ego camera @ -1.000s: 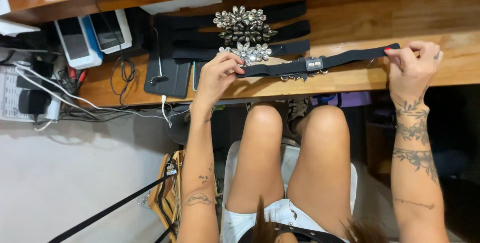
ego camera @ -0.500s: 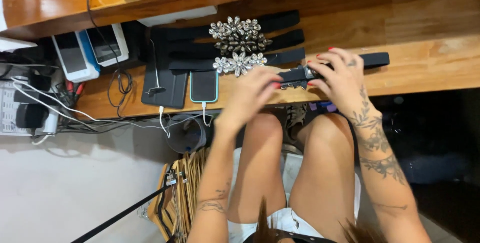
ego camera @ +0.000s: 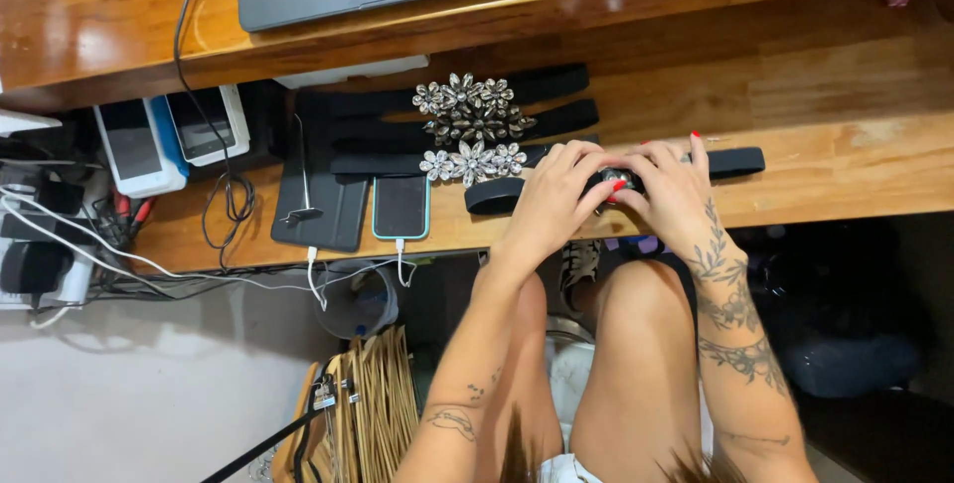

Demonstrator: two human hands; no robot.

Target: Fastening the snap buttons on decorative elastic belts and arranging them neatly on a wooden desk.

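Both hands have come together at the middle of the long black fabric belt (ego camera: 730, 162), which earlier they held stretched out by its ends. At far left, two white-cased phones (ego camera: 169, 135) stand beside tangled cables. Next lies a teal-cased phone (ego camera: 400, 208) on the wooden tabletop (ego camera: 855, 160), then black belts with silver crystal flower clusters (ego camera: 467, 117). The left hand (ego camera: 553, 201) curls closed over the belt; the right hand (ego camera: 668, 188) pinches its small metal buckle (ego camera: 618, 178) at the tabletop's front edge.

bright even light, glare on desk (ego camera: 89, 41), sharp focus
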